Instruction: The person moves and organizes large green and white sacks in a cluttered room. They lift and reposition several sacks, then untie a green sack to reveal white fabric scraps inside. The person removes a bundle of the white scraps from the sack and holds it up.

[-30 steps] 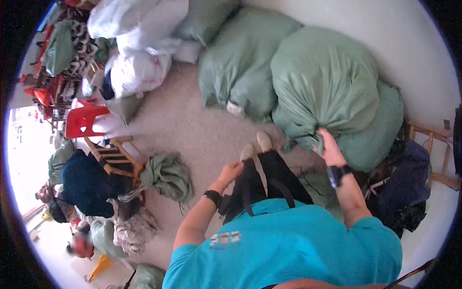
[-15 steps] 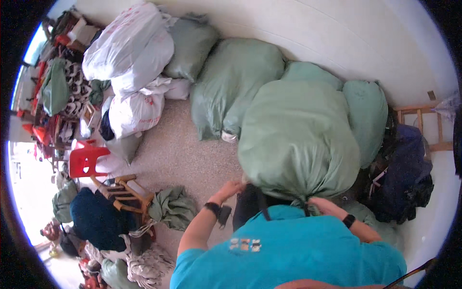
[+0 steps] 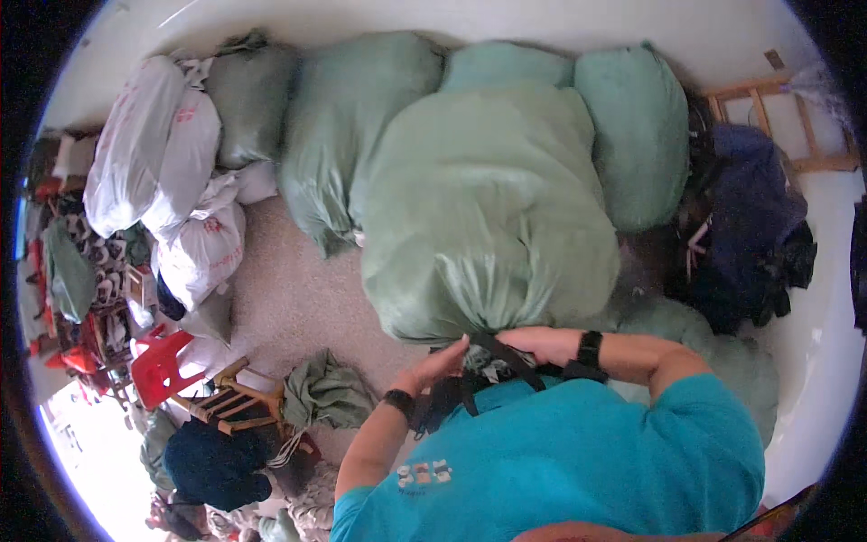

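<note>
A big pale green sack [image 3: 488,208] bulges in front of me, its mouth gathered into a bunched neck close to my body. My right hand [image 3: 540,343] is closed on the right side of that neck, its fingertips partly hidden. From the left, my left hand [image 3: 439,363] presses in at the neck with its fingers together and thumb up. Between the hands, a dark strap [image 3: 508,359] hangs across the bunched cloth and hides part of the grip. Dark bands sit on both wrists.
More green sacks [image 3: 361,126] line the wall behind, with white plastic bags [image 3: 135,149] at far left. A red stool [image 3: 163,366], a wooden chair [image 3: 237,402] and a crumpled green sack [image 3: 327,390] stand left. Dark blue cloth [image 3: 754,199] is piled at right.
My left hand has moved right, from beside the sack to its gathered neck. The right hand stays at the neck. The view has shifted, so the sack appears further left and higher.
</note>
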Tool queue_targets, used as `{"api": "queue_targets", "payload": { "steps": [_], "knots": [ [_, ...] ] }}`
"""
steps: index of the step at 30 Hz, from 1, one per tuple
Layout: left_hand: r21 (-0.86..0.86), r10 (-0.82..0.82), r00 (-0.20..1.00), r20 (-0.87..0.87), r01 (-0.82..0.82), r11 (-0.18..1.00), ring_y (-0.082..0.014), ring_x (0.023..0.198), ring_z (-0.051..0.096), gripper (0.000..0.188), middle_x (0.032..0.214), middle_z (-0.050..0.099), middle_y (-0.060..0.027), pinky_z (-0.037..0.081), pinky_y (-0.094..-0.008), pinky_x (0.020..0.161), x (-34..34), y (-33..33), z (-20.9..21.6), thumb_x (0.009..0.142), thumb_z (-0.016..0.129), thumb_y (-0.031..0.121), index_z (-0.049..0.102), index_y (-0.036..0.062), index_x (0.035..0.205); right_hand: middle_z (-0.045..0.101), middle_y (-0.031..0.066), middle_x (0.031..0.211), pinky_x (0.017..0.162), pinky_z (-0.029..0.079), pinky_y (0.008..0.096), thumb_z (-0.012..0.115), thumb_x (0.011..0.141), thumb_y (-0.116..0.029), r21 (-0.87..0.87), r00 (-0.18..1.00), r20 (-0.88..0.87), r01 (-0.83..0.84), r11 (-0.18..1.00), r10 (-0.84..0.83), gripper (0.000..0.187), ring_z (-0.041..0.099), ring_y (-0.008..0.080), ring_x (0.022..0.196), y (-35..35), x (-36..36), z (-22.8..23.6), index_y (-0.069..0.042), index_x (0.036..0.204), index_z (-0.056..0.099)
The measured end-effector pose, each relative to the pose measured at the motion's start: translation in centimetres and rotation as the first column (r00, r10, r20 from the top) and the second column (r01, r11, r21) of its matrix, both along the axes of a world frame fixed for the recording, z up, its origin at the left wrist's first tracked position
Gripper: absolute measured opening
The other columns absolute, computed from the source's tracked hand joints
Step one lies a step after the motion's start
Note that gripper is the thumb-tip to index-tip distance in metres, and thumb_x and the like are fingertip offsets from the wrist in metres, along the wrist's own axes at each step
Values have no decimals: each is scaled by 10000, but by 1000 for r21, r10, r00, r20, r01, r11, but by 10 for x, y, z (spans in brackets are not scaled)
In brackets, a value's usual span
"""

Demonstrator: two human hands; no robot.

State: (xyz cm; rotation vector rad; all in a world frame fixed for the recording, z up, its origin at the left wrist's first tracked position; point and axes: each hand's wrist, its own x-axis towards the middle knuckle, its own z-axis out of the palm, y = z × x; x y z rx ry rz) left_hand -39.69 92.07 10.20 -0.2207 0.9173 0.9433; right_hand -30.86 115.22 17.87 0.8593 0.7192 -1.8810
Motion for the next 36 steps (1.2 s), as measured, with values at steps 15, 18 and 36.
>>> {"api": "queue_targets", "payload": {
  "steps": [15,18,36],
  "knots": [
    [199,611,742,275,-666,719,-183,1034,591,294,1124,621,-79,454,-305,963,133,25,-103,958,494,191,535,11,1187,545,29,1186,849,410,269,427,985,-329,67,893,-249,-371,926,376,387,516,118,1016,47,-18,9,-101,1294,471],
    [41,672,644,365,-732,680,-179,997,608,293,1102,635,-61,469,-316,936,121,53,-62,976,473,240,539,22,1159,617,-60,999,675,461,209,470,970,-354,20,918,-259,-306,952,301,328,570,30,818,35,6,-41,-119,1173,575],
    [-28,570,817,84,-570,821,-181,893,588,180,960,630,-52,460,-310,806,102,33,-79,852,516,121,630,42,966,521,-43,768,555,369,241,541,941,-290,564,418,-463,-542,623,782,303,433,56,629,4,-2,-51,-79,1155,583]
  ]
}}
